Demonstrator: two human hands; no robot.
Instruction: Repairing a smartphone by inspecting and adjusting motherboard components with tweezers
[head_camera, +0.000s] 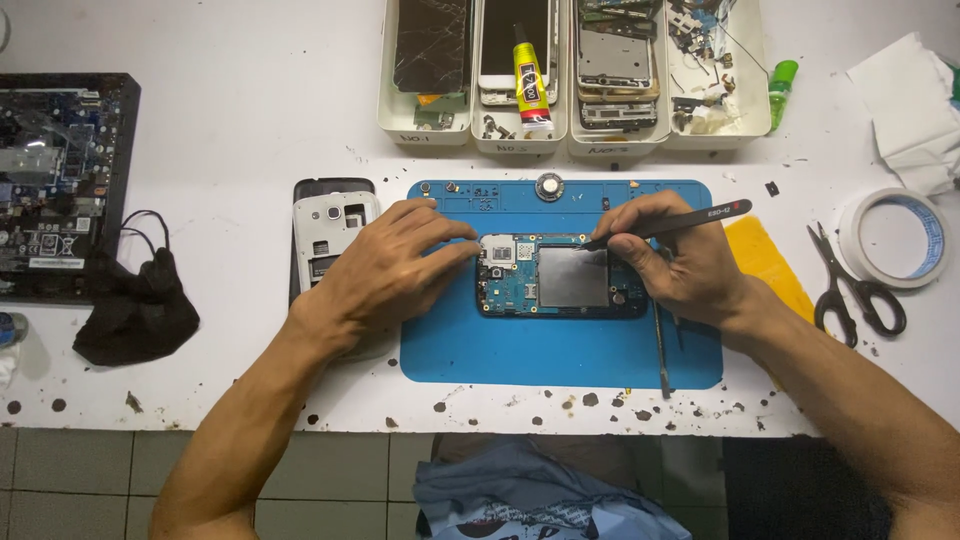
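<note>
White bench (240, 130) carries a blue mat (560, 350); on it lies an opened phone (560, 278); left hand (385, 270) steadies its edge with fingers spread flat; right hand (685, 265) pinches black tweezers (665, 226), tip on the board's upper edge; seemingly mid-disassembly, needing a fine, steady lift; parts trays (570, 140) behind.

head camera, the only view | worn on the person's head, looking almost straight down | faces the white desk (240, 150) from above its near edge | close: both forearms enter from the bottom corners | frame runs from floor tiles (80, 480) below to trays (570, 140) at the far side
</note>
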